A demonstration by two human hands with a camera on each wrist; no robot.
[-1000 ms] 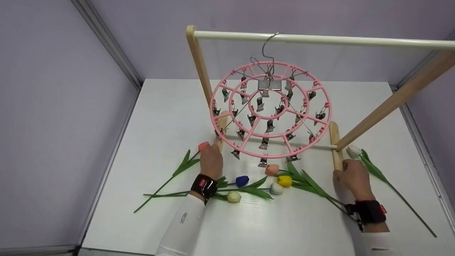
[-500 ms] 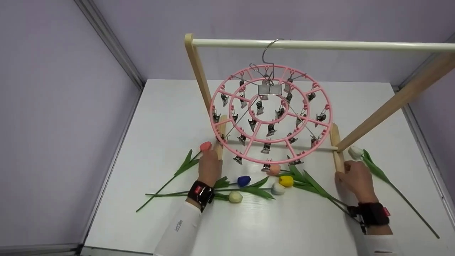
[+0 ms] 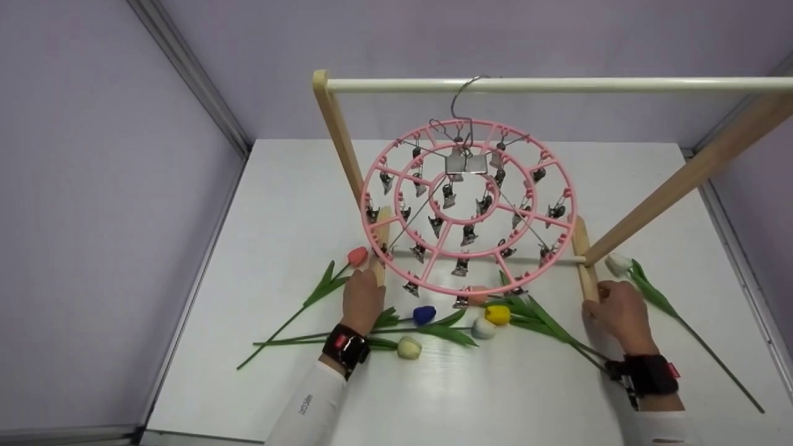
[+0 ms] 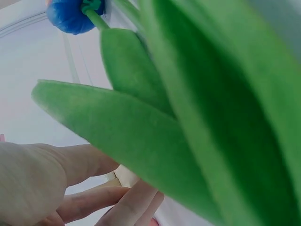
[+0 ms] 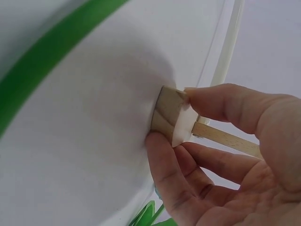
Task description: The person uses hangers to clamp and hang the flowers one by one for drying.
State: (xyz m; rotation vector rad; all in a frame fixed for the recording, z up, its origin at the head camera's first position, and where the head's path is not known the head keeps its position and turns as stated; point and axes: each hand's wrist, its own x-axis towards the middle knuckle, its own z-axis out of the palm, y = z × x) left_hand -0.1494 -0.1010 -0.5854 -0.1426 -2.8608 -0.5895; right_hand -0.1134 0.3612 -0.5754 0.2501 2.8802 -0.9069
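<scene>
A rack with wooden legs and a white top rail stands on the table. From the rail hangs a round pink clip hanger with many small metal clips. My left hand grips the near end of the rack's left wooden foot, close to a red tulip. In the left wrist view, green leaves cover much of that grip. My right hand pinches the near end of the right wooden foot between thumb and fingers, beside a white tulip.
Between the hands lie artificial tulips: a blue one, a yellow one, an orange one and pale ones. The white table meets walls at the left, back and right.
The rack and hanger have shifted toward me, the left side more than the right. My left hand has come nearer with the left foot, uncovering the red tulip; the right hand has moved slightly.
</scene>
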